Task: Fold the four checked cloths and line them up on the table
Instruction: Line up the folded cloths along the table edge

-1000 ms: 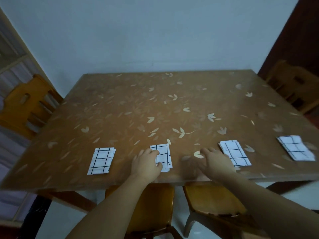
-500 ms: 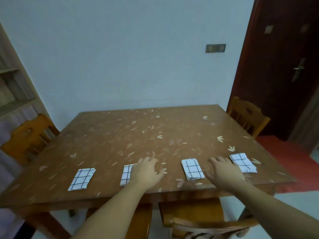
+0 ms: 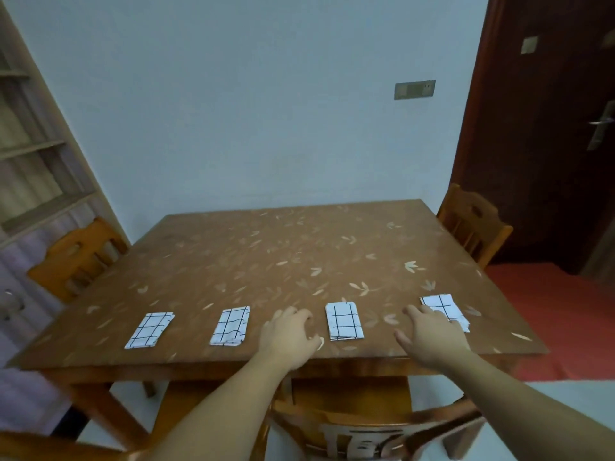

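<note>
Four folded white cloths with black checks lie in a row near the front edge of the brown table (image 3: 283,261): the leftmost cloth (image 3: 149,330), the second cloth (image 3: 230,326), the third cloth (image 3: 343,321) and the rightmost cloth (image 3: 441,306). My left hand (image 3: 288,337) lies between the second and third cloths, fingers relaxed, holding nothing. Between the third and rightmost cloths is my right hand (image 3: 429,334), fingers spread; it covers the near left part of the rightmost cloth. Neither hand grips a cloth.
Wooden chairs stand at the table's left (image 3: 76,257), right (image 3: 472,224) and front (image 3: 366,430). A shelf unit (image 3: 30,154) is on the left. A dark red door (image 3: 549,128) and a red floor mat (image 3: 552,314) are on the right.
The camera has tilted up and pulled back, so more wall and door show. My left hand has slid right, off the second cloth. My right hand has moved right towards the rightmost cloth.
</note>
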A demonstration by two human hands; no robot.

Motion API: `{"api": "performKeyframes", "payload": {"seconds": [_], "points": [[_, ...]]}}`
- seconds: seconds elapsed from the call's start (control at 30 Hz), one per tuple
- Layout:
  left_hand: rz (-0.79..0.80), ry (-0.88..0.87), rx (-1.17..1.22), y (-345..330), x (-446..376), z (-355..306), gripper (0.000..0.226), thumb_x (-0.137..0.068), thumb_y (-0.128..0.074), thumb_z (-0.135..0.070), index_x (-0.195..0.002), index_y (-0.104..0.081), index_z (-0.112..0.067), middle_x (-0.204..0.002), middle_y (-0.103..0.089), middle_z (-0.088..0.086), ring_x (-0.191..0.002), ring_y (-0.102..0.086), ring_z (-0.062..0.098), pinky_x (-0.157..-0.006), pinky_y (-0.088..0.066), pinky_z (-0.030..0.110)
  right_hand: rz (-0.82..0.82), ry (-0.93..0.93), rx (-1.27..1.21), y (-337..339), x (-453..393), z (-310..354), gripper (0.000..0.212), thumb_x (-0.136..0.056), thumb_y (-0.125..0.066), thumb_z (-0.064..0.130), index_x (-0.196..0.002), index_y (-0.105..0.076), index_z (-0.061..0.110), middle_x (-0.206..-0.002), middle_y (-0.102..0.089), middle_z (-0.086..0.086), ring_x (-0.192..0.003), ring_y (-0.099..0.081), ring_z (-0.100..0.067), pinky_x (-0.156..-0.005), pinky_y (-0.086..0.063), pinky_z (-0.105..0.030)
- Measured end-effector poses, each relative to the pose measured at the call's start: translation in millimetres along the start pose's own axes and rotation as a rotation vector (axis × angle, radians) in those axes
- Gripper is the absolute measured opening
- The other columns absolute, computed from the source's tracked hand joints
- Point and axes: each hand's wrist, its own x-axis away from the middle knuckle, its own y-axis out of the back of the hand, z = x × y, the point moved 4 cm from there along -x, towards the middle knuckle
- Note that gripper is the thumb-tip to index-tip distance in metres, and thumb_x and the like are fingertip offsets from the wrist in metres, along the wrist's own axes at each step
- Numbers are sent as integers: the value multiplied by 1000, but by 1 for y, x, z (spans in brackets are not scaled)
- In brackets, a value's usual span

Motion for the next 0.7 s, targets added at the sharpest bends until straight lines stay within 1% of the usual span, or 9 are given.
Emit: {"api": "performKeyframes", "payload": {"seconds": [0.17,0.37,0.47,0.57,0.6,0.63,0.7], "points": [[50,22,16,-28,-49,7,47,-85,-51,-48,-129,-51,-35,-131,-52,-9,-123,-44,18,-99,-42,40,32,9,20,-13,-51,0,52,-95,-39,51,-140,-36,26,-137,-47,2,-124,-46,-20,-102,-36,-40],[113,42,52,-63,-109,24,43,-87,-52,-44,-128,-53,-33,-131,-53,-6,-127,-43,19,-99,-42,36,85,-25,8,-41,-117,-1,54,-93,-40,54,-138,-40,24,-136,-49,-2,-123,-46,-23,-98,-41,-40],[159,81,68,-82,-126,32,44,-87,-52,-45,-130,-52,-32,-130,-53,-6,-125,-44,19,-95,-42,36,143,-34,-6,-60,-136,4,59,-92,-37,57,-139,-39,22,-134,-50,-4,-122,-47,-25,-100,-41,-42],[193,117,102,-103,-136,37,47,-88,-54,-45,-132,-52,-28,-130,-54,-4,-120,-49,20,-96,-46,37,224,-37,-32,-86,-152,6,57,-91,-41,58,-135,-44,22,-136,-50,-2,-118,-50,-24,-98,-43,-42],[204,135,120,-110,-138,38,48,-88,-55,-44,-133,-52,-26,-130,-54,-3,-118,-51,19,-96,-47,37,242,-37,-51,-95,-157,7,52,-91,-43,57,-130,-48,23,-132,-52,-1,-114,-52,-24,-95,-44,-41],[222,155,147,-118,-141,39,47,-89,-56,-42,-133,-52,-24,-129,-54,-3,-116,-53,19,-96,-47,37,269,-29,-76,-103,-161,7,46,-91,-43,54,-123,-52,22,-123,-57,-2,-109,-55,-23,-91,-46,-40],[267,206,243,-134,-143,39,39,-89,-59,-37,-124,-57,-20,-120,-60,0,-106,-58,18,-89,-50,35,335,-16,-157,-117,-166,10,30,-93,-45,41,-104,-59,16,-94,-62,-1,-97,-62,-24,-81,-50,-36]]}}
